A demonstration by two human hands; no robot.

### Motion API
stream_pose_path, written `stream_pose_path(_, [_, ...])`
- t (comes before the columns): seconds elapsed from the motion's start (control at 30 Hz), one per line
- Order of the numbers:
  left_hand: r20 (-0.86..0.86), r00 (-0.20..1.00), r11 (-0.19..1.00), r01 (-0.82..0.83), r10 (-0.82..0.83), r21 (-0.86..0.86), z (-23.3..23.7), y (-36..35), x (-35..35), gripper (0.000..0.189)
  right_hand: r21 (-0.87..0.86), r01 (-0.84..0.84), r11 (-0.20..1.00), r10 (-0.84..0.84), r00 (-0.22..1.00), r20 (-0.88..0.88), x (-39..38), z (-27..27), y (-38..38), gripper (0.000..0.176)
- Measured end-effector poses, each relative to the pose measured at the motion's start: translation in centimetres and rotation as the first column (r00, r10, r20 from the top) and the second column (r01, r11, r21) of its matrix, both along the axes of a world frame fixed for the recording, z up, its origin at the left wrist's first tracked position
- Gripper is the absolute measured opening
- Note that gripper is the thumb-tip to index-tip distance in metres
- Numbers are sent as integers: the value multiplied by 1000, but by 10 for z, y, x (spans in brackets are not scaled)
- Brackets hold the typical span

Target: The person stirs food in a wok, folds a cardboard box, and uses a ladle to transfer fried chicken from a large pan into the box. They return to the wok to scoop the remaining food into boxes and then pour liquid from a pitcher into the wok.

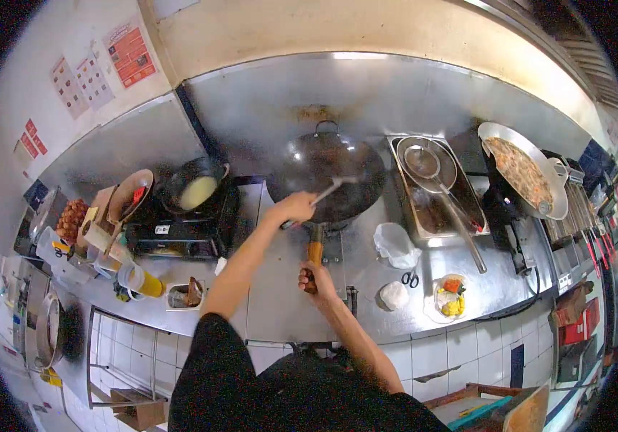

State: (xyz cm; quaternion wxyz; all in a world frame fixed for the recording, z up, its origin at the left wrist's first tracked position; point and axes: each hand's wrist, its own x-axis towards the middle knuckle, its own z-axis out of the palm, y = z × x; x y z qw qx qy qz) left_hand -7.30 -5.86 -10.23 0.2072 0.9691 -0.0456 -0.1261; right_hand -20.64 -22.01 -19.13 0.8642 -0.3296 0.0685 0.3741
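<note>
My left hand point(296, 207) is closed around the handle of a long utensil that looks like a wok spatula point(336, 186); its far end reaches over the inside of a big dark wok point(355, 162). What the end looks like up close is too small to make out. Lower down, my right hand point(315, 279) wraps round the wooden handle point(315, 248) of that wok. The wok sits in the middle of the steel counter point(280, 288) against a metal backsplash. Its inside looks dark and shiny, with no food that I can make out.
Left of the wok stands a black portable stove point(179, 234) with a pot point(197, 191) of pale liquid. To the right are a rectangular steel pan point(435, 223) with strainers, black scissors point(410, 279), a plate of food point(453, 297) and a large pan of brown food point(517, 169).
</note>
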Motion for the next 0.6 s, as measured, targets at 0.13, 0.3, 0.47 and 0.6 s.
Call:
stream_pose_path(0.13, [-1,995,966,93,-96,240,66,43,-97,45,-50,-6,999,5,1000,-19,0,8,-1,10])
stream_pose_path(0.3, [381,923,776,-284,61,563,65,72,-95,17,-69,1,998,-1,1000,-5,-4,9,3,10])
stream_pose_path(0.47, [279,958,844,-201,64,497,15,45,-74,41,-41,-18,999,18,1000,1,-4,8,1,10])
stream_pose_path(0.6, [-81,992,900,-54,98,433,114,29,-97,46,-65,10,998,-12,1000,-27,-7,25,-1,11])
